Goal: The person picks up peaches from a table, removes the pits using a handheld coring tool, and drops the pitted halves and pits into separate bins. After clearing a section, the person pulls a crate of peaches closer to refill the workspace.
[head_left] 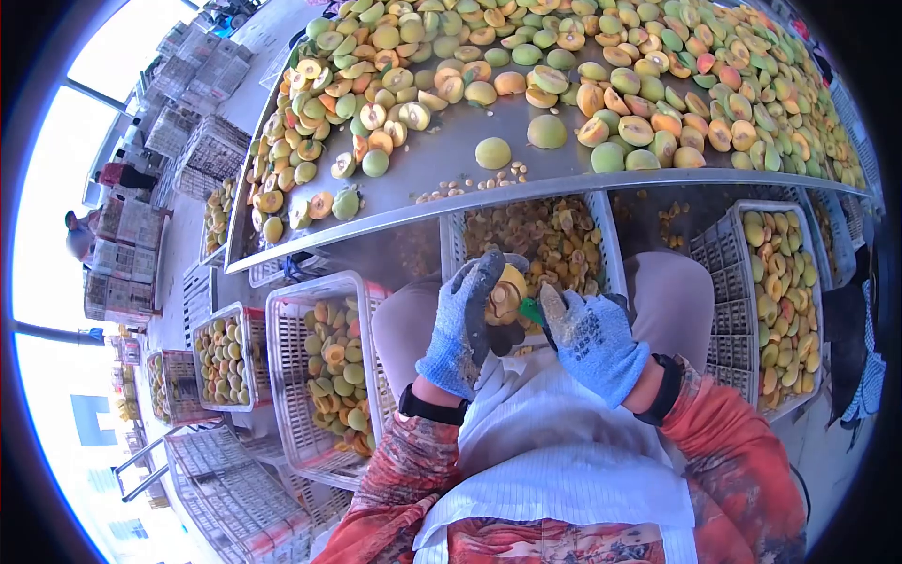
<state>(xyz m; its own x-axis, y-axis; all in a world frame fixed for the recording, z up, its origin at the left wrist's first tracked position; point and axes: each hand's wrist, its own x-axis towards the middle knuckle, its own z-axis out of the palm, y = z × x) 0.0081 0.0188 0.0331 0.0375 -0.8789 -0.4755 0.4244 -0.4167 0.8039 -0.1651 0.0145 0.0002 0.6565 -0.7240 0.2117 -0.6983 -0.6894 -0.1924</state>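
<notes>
My left hand (458,324), in a blue knit glove with a dark coated palm, is wrapped round a peach half (507,293), its yellow cut face turned toward my right hand. In my right hand (594,340), gloved the same way, is a small tool with a green handle (533,311); its working end is hidden close to the fruit. The gloved fingertips are smeared with pulp. Both hands are held over my lap, just in front of a crate (613,246) of brownish pits and scraps between my knees.
A metal table (432,155) ahead carries many halved peaches and several loose pits (503,179) near its raised edge. Crates of peach halves stand at left (282,315) and right (808,282). Stacked crates (211,155) and a person (83,235) are farther left.
</notes>
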